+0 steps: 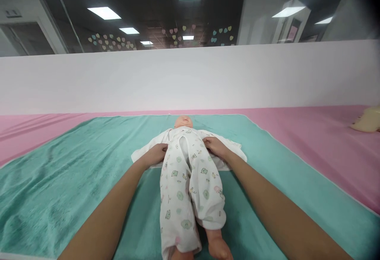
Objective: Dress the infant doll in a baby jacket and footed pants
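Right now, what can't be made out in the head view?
Head view:
Doll arms: hidden by the white top.
One foot: cut off by bottom edge.
Pale object: cut off by right edge; identity unclear.
Left hand: most fingertips hidden by the hand itself.

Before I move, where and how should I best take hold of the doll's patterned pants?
I'd take the patterned pants by their upper sides, coming in from both sides at once. The doll lies face up with its feet toward you, so both sides look reachable; your left hand and right hand are right there. The loose-looking cloth suggests a light pinch.
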The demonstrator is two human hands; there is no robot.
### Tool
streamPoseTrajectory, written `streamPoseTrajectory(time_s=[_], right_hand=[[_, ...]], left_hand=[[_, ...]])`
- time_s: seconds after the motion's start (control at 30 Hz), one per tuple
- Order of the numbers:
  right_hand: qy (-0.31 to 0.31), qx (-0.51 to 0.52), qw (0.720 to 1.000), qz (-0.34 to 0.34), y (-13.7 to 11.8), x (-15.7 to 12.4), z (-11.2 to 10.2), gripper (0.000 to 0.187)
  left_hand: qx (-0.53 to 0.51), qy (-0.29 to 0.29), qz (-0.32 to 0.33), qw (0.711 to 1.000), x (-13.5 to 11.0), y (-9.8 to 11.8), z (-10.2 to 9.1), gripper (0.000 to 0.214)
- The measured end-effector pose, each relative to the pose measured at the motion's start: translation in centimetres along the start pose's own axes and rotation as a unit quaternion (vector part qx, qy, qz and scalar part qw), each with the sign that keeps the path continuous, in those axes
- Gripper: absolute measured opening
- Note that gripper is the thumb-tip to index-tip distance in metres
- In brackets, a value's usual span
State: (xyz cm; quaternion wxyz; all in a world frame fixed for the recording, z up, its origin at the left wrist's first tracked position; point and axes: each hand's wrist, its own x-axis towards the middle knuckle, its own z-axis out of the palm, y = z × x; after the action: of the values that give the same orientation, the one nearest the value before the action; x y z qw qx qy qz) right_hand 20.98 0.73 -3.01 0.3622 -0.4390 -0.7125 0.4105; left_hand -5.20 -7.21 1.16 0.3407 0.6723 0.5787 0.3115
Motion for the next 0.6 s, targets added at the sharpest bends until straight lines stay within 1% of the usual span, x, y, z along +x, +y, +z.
streamPoseTrajectory(time_s=[0.03,0.07,0.13,0.17,0.23,0.27,0.33,0.37,0.43,0.5,0.6], right_hand=[[-0.039,0.052,0.998,0.015,0.1,-0.2,-0.2,0.009],[-0.072,0.106,0.991,0.028,0.1,-0.3,-0.5,0.009],[-0.127,0.201,0.970,0.050,0.1,-0.6,-0.8,0.017],[-0.140,0.227,0.962,0.056,0.1,-0.8,-0.9,0.020],[-0.153,0.253,0.953,0.061,0.0,-0.9,-1.0,0.025],[-0.150,0.257,0.953,0.061,0.0,-0.9,-0.9,0.027],[-0.119,0.244,0.961,0.058,0.1,-0.9,-0.6,0.025],[-0.098,0.229,0.967,0.057,0.1,-0.8,-0.4,0.023],[-0.051,0.195,0.978,0.054,0.1,-0.8,0.3,0.020],[-0.011,0.177,0.983,0.048,0.0,-0.7,1.0,0.021],[0.035,0.193,0.980,0.029,-0.3,-0.6,2.1,0.024]], left_hand=[[-0.040,-0.018,0.005,0.999,-0.2,0.1,0.2,0.012],[-0.083,-0.035,0.010,0.996,-0.4,0.2,0.4,0.013],[-0.160,-0.067,0.008,0.985,-0.4,0.2,0.7,0.018],[-0.187,-0.081,0.000,0.979,-0.4,0.2,0.8,0.021],[-0.226,-0.101,-0.017,0.969,-0.4,0.0,0.8,0.027],[-0.242,-0.107,-0.023,0.964,-0.4,-0.2,0.9,0.029],[-0.275,-0.110,-0.018,0.955,-0.3,-0.3,1.1,0.034],[-0.292,-0.102,-0.009,0.951,-0.3,-0.3,1.3,0.036],[-0.317,-0.068,0.010,0.946,-0.2,-0.2,1.8,0.039],[-0.322,-0.011,0.023,0.946,-0.1,0.0,2.3,0.040],[-0.276,0.095,0.033,0.956,0.3,0.1,2.7,0.035]])
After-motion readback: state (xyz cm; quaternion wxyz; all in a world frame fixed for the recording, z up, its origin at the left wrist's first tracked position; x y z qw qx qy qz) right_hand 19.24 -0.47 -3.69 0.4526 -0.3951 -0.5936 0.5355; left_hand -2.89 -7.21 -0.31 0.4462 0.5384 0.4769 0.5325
